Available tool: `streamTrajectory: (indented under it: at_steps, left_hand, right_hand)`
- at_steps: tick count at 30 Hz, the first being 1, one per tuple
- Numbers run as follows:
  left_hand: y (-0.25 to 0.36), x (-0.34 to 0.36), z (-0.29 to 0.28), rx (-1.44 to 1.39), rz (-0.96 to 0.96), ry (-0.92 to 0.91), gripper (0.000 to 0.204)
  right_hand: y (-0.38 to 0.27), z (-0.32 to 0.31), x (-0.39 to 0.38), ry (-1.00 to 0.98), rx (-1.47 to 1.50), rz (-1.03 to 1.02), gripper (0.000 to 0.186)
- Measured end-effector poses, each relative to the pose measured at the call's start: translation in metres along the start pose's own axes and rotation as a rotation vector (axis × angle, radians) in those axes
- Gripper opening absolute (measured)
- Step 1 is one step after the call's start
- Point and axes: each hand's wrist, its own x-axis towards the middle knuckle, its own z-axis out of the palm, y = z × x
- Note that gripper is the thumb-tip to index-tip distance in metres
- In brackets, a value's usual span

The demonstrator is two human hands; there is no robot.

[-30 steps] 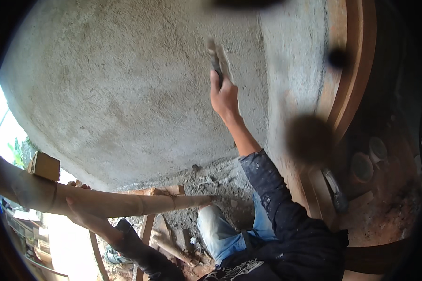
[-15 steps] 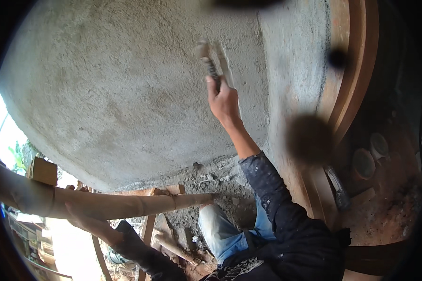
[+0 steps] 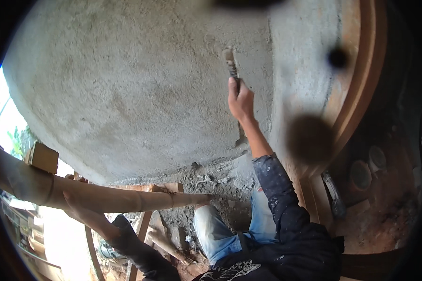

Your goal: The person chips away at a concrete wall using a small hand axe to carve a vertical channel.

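My right hand is closed round the dark, ridged handle of a plastering trowel, held up against a grey, rough cement wall. Most of the trowel's blade is hidden behind my hand and wrist; a bit of its edge shows beside the forearm. At the lower left, my left hand grips a thick bamboo pole. Its thumb lies across the near side, and what look like its fingertips show over the top.
A smoother plaster strip and curved wooden frame border the wall at right. Rubble lies at the wall's foot, before my knees. A wooden block sits by the pole. Round pale objects stand at the right. Dark blurred spots cover parts of the view.
My right hand has moved right and slightly down along the wall with the trowel. My left hand stays on the bamboo pole. The view has shifted slightly.
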Motion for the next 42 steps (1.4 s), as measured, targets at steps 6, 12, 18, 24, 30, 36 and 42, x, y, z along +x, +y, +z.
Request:
streamTrajectory:
  at_steps: [6,12,18,24,30,36,42]
  left_hand:
    - [0.004,-0.011,0.013,-0.04,0.107,-0.042,0.063]
    - [0.004,-0.012,0.023,-0.124,0.077,-0.06,0.062]
    - [0.001,-0.011,0.019,0.015,0.136,0.034,0.058]
    - [0.002,-0.008,0.01,-0.133,0.05,0.05,0.058]
    - [0.0,-0.01,0.018,-0.082,0.044,-0.059,0.058]
    - [-0.011,0.003,-0.008,-0.169,0.058,-0.044,0.057]
    - [-0.001,-0.008,0.012,-0.192,0.05,-0.1,0.058]
  right_hand:
    - [-0.046,-0.034,0.039,0.295,0.462,-0.442,0.053]
    - [0.042,-0.008,0.044,0.431,0.478,-0.509,0.062]
    - [0.046,-0.013,0.05,0.013,-0.054,0.111,0.059]
    - [-0.024,-0.033,0.064,0.496,0.607,-0.581,0.058]
    - [0.086,0.002,0.05,0.037,-0.135,0.177,0.067]
    - [0.007,-0.026,0.056,0.185,0.193,-0.183,0.063]
    - [0.058,-0.004,0.067,0.518,0.316,-0.512,0.055]
